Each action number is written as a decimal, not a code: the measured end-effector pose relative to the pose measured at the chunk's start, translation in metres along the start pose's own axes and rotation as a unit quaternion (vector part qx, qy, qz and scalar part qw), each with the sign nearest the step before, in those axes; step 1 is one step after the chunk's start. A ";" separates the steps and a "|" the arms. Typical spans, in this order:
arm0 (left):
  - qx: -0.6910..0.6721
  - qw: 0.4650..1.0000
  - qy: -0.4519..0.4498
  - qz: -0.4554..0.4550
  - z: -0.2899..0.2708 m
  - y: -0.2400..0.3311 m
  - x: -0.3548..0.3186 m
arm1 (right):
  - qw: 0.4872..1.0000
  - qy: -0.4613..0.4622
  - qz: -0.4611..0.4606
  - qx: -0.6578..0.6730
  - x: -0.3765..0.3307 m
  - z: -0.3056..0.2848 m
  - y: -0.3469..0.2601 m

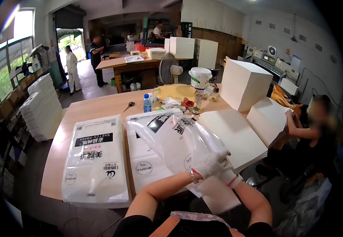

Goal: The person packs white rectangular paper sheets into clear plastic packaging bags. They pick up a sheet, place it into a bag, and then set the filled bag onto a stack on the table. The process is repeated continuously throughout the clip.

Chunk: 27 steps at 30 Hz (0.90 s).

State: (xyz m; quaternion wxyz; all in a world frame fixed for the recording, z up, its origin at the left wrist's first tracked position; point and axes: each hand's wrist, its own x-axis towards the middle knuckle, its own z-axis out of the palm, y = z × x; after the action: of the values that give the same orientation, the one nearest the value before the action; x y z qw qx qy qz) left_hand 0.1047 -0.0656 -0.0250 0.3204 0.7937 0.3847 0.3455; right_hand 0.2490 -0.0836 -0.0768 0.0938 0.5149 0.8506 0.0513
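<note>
Plastic bag (167, 138) | leftward and forward of left grip (208, 163) | over white package (140, 181)

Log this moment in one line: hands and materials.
left hand: gloved, at clear bag edge; right hand: gloved, beside left, grip unclear; flat printed bag: beneath clear bag; scissors: on table

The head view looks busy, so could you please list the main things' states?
Plastic bag, partly lifted, puffed out
Left hand, gloved, closed on the bag
Right hand, gloved, grip unclear
Left package, lying flat
Blue bottle, upright, capped
Scissors, lying flat
White bucket, upright
Fan, upright, running unclear
Tall paper stack, upright
</note>
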 end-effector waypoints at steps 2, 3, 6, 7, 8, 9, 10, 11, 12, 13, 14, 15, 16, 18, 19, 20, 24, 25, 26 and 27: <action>-0.004 0.999 0.027 -0.035 0.015 -0.015 0.002 | 0.871 0.285 -0.001 0.401 0.030 0.038 0.032; -0.024 0.996 0.071 -0.047 0.028 -0.064 -0.006 | 0.888 0.318 -0.075 0.325 0.024 0.018 0.017; 0.018 0.989 0.077 -0.123 0.045 -0.084 -0.042 | 0.927 0.350 -0.102 0.082 0.009 0.045 0.034; 0.041 0.993 0.071 -0.089 0.058 -0.089 -0.055 | 0.927 0.366 -0.072 0.028 0.022 0.057 0.037; 0.064 0.994 0.065 -0.055 0.071 -0.095 -0.067 | 0.924 0.380 -0.043 -0.026 0.029 0.065 0.040; 0.085 0.994 0.058 -0.036 0.087 -0.101 -0.088 | 0.914 0.382 -0.058 -0.127 0.040 0.050 0.041; 0.167 0.984 0.058 0.020 0.097 -0.103 -0.104 | 0.939 0.339 -0.035 -0.048 0.047 0.078 0.052; 0.245 0.964 0.055 0.086 0.102 -0.106 -0.116 | 0.955 0.296 -0.004 0.028 0.068 0.123 0.077; 0.326 0.932 0.060 0.146 0.102 -0.115 -0.130 | 0.959 0.254 -0.002 0.124 0.074 0.130 0.085; 0.366 0.913 0.167 0.072 0.110 -0.148 -0.153 | 0.952 0.216 0.004 0.217 0.081 0.134 0.091; 0.343 0.906 0.249 0.001 0.106 -0.167 -0.173 | 0.928 0.171 -0.009 0.330 0.073 0.110 0.085; 0.305 0.892 0.329 -0.062 0.102 -0.185 -0.191 | 0.891 0.122 -0.017 0.438 0.067 0.097 0.081; 0.206 0.894 0.379 -0.119 0.091 -0.187 -0.210 | 0.869 0.134 -0.056 0.472 0.070 0.107 0.078; -0.014 0.855 0.459 -0.241 0.089 -0.180 -0.239 | 0.826 0.181 -0.084 0.527 0.056 0.123 0.069; -0.081 0.847 0.449 -0.275 0.087 -0.163 -0.245 | 0.804 0.224 -0.081 0.546 0.045 0.119 0.061; -0.148 0.834 0.435 -0.307 0.085 -0.143 -0.250 | 0.782 0.263 -0.078 0.560 0.031 0.116 0.055; -0.433 0.737 0.369 -0.365 0.101 -0.100 -0.304 | 0.412 -0.047 0.049 0.908 -0.039 0.196 0.055; -0.308 0.824 0.315 -0.357 0.132 -0.126 -0.349 | 0.587 -0.019 -0.032 0.808 -0.060 0.122 0.046; -0.205 0.879 0.283 -0.326 0.137 -0.135 -0.357 | 0.731 0.046 -0.088 0.675 -0.085 0.045 0.039; -0.100 0.916 0.259 -0.290 0.142 -0.144 -0.363 | 0.715 0.052 -0.055 0.695 -0.095 0.098 0.043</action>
State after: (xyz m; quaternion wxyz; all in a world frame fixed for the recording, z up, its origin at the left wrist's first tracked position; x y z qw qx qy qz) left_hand -0.0072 -0.3305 -0.3251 0.3733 0.4934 0.6314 0.4676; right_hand 0.3506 -0.1487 -0.1548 -0.3320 0.3844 0.6772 -0.5324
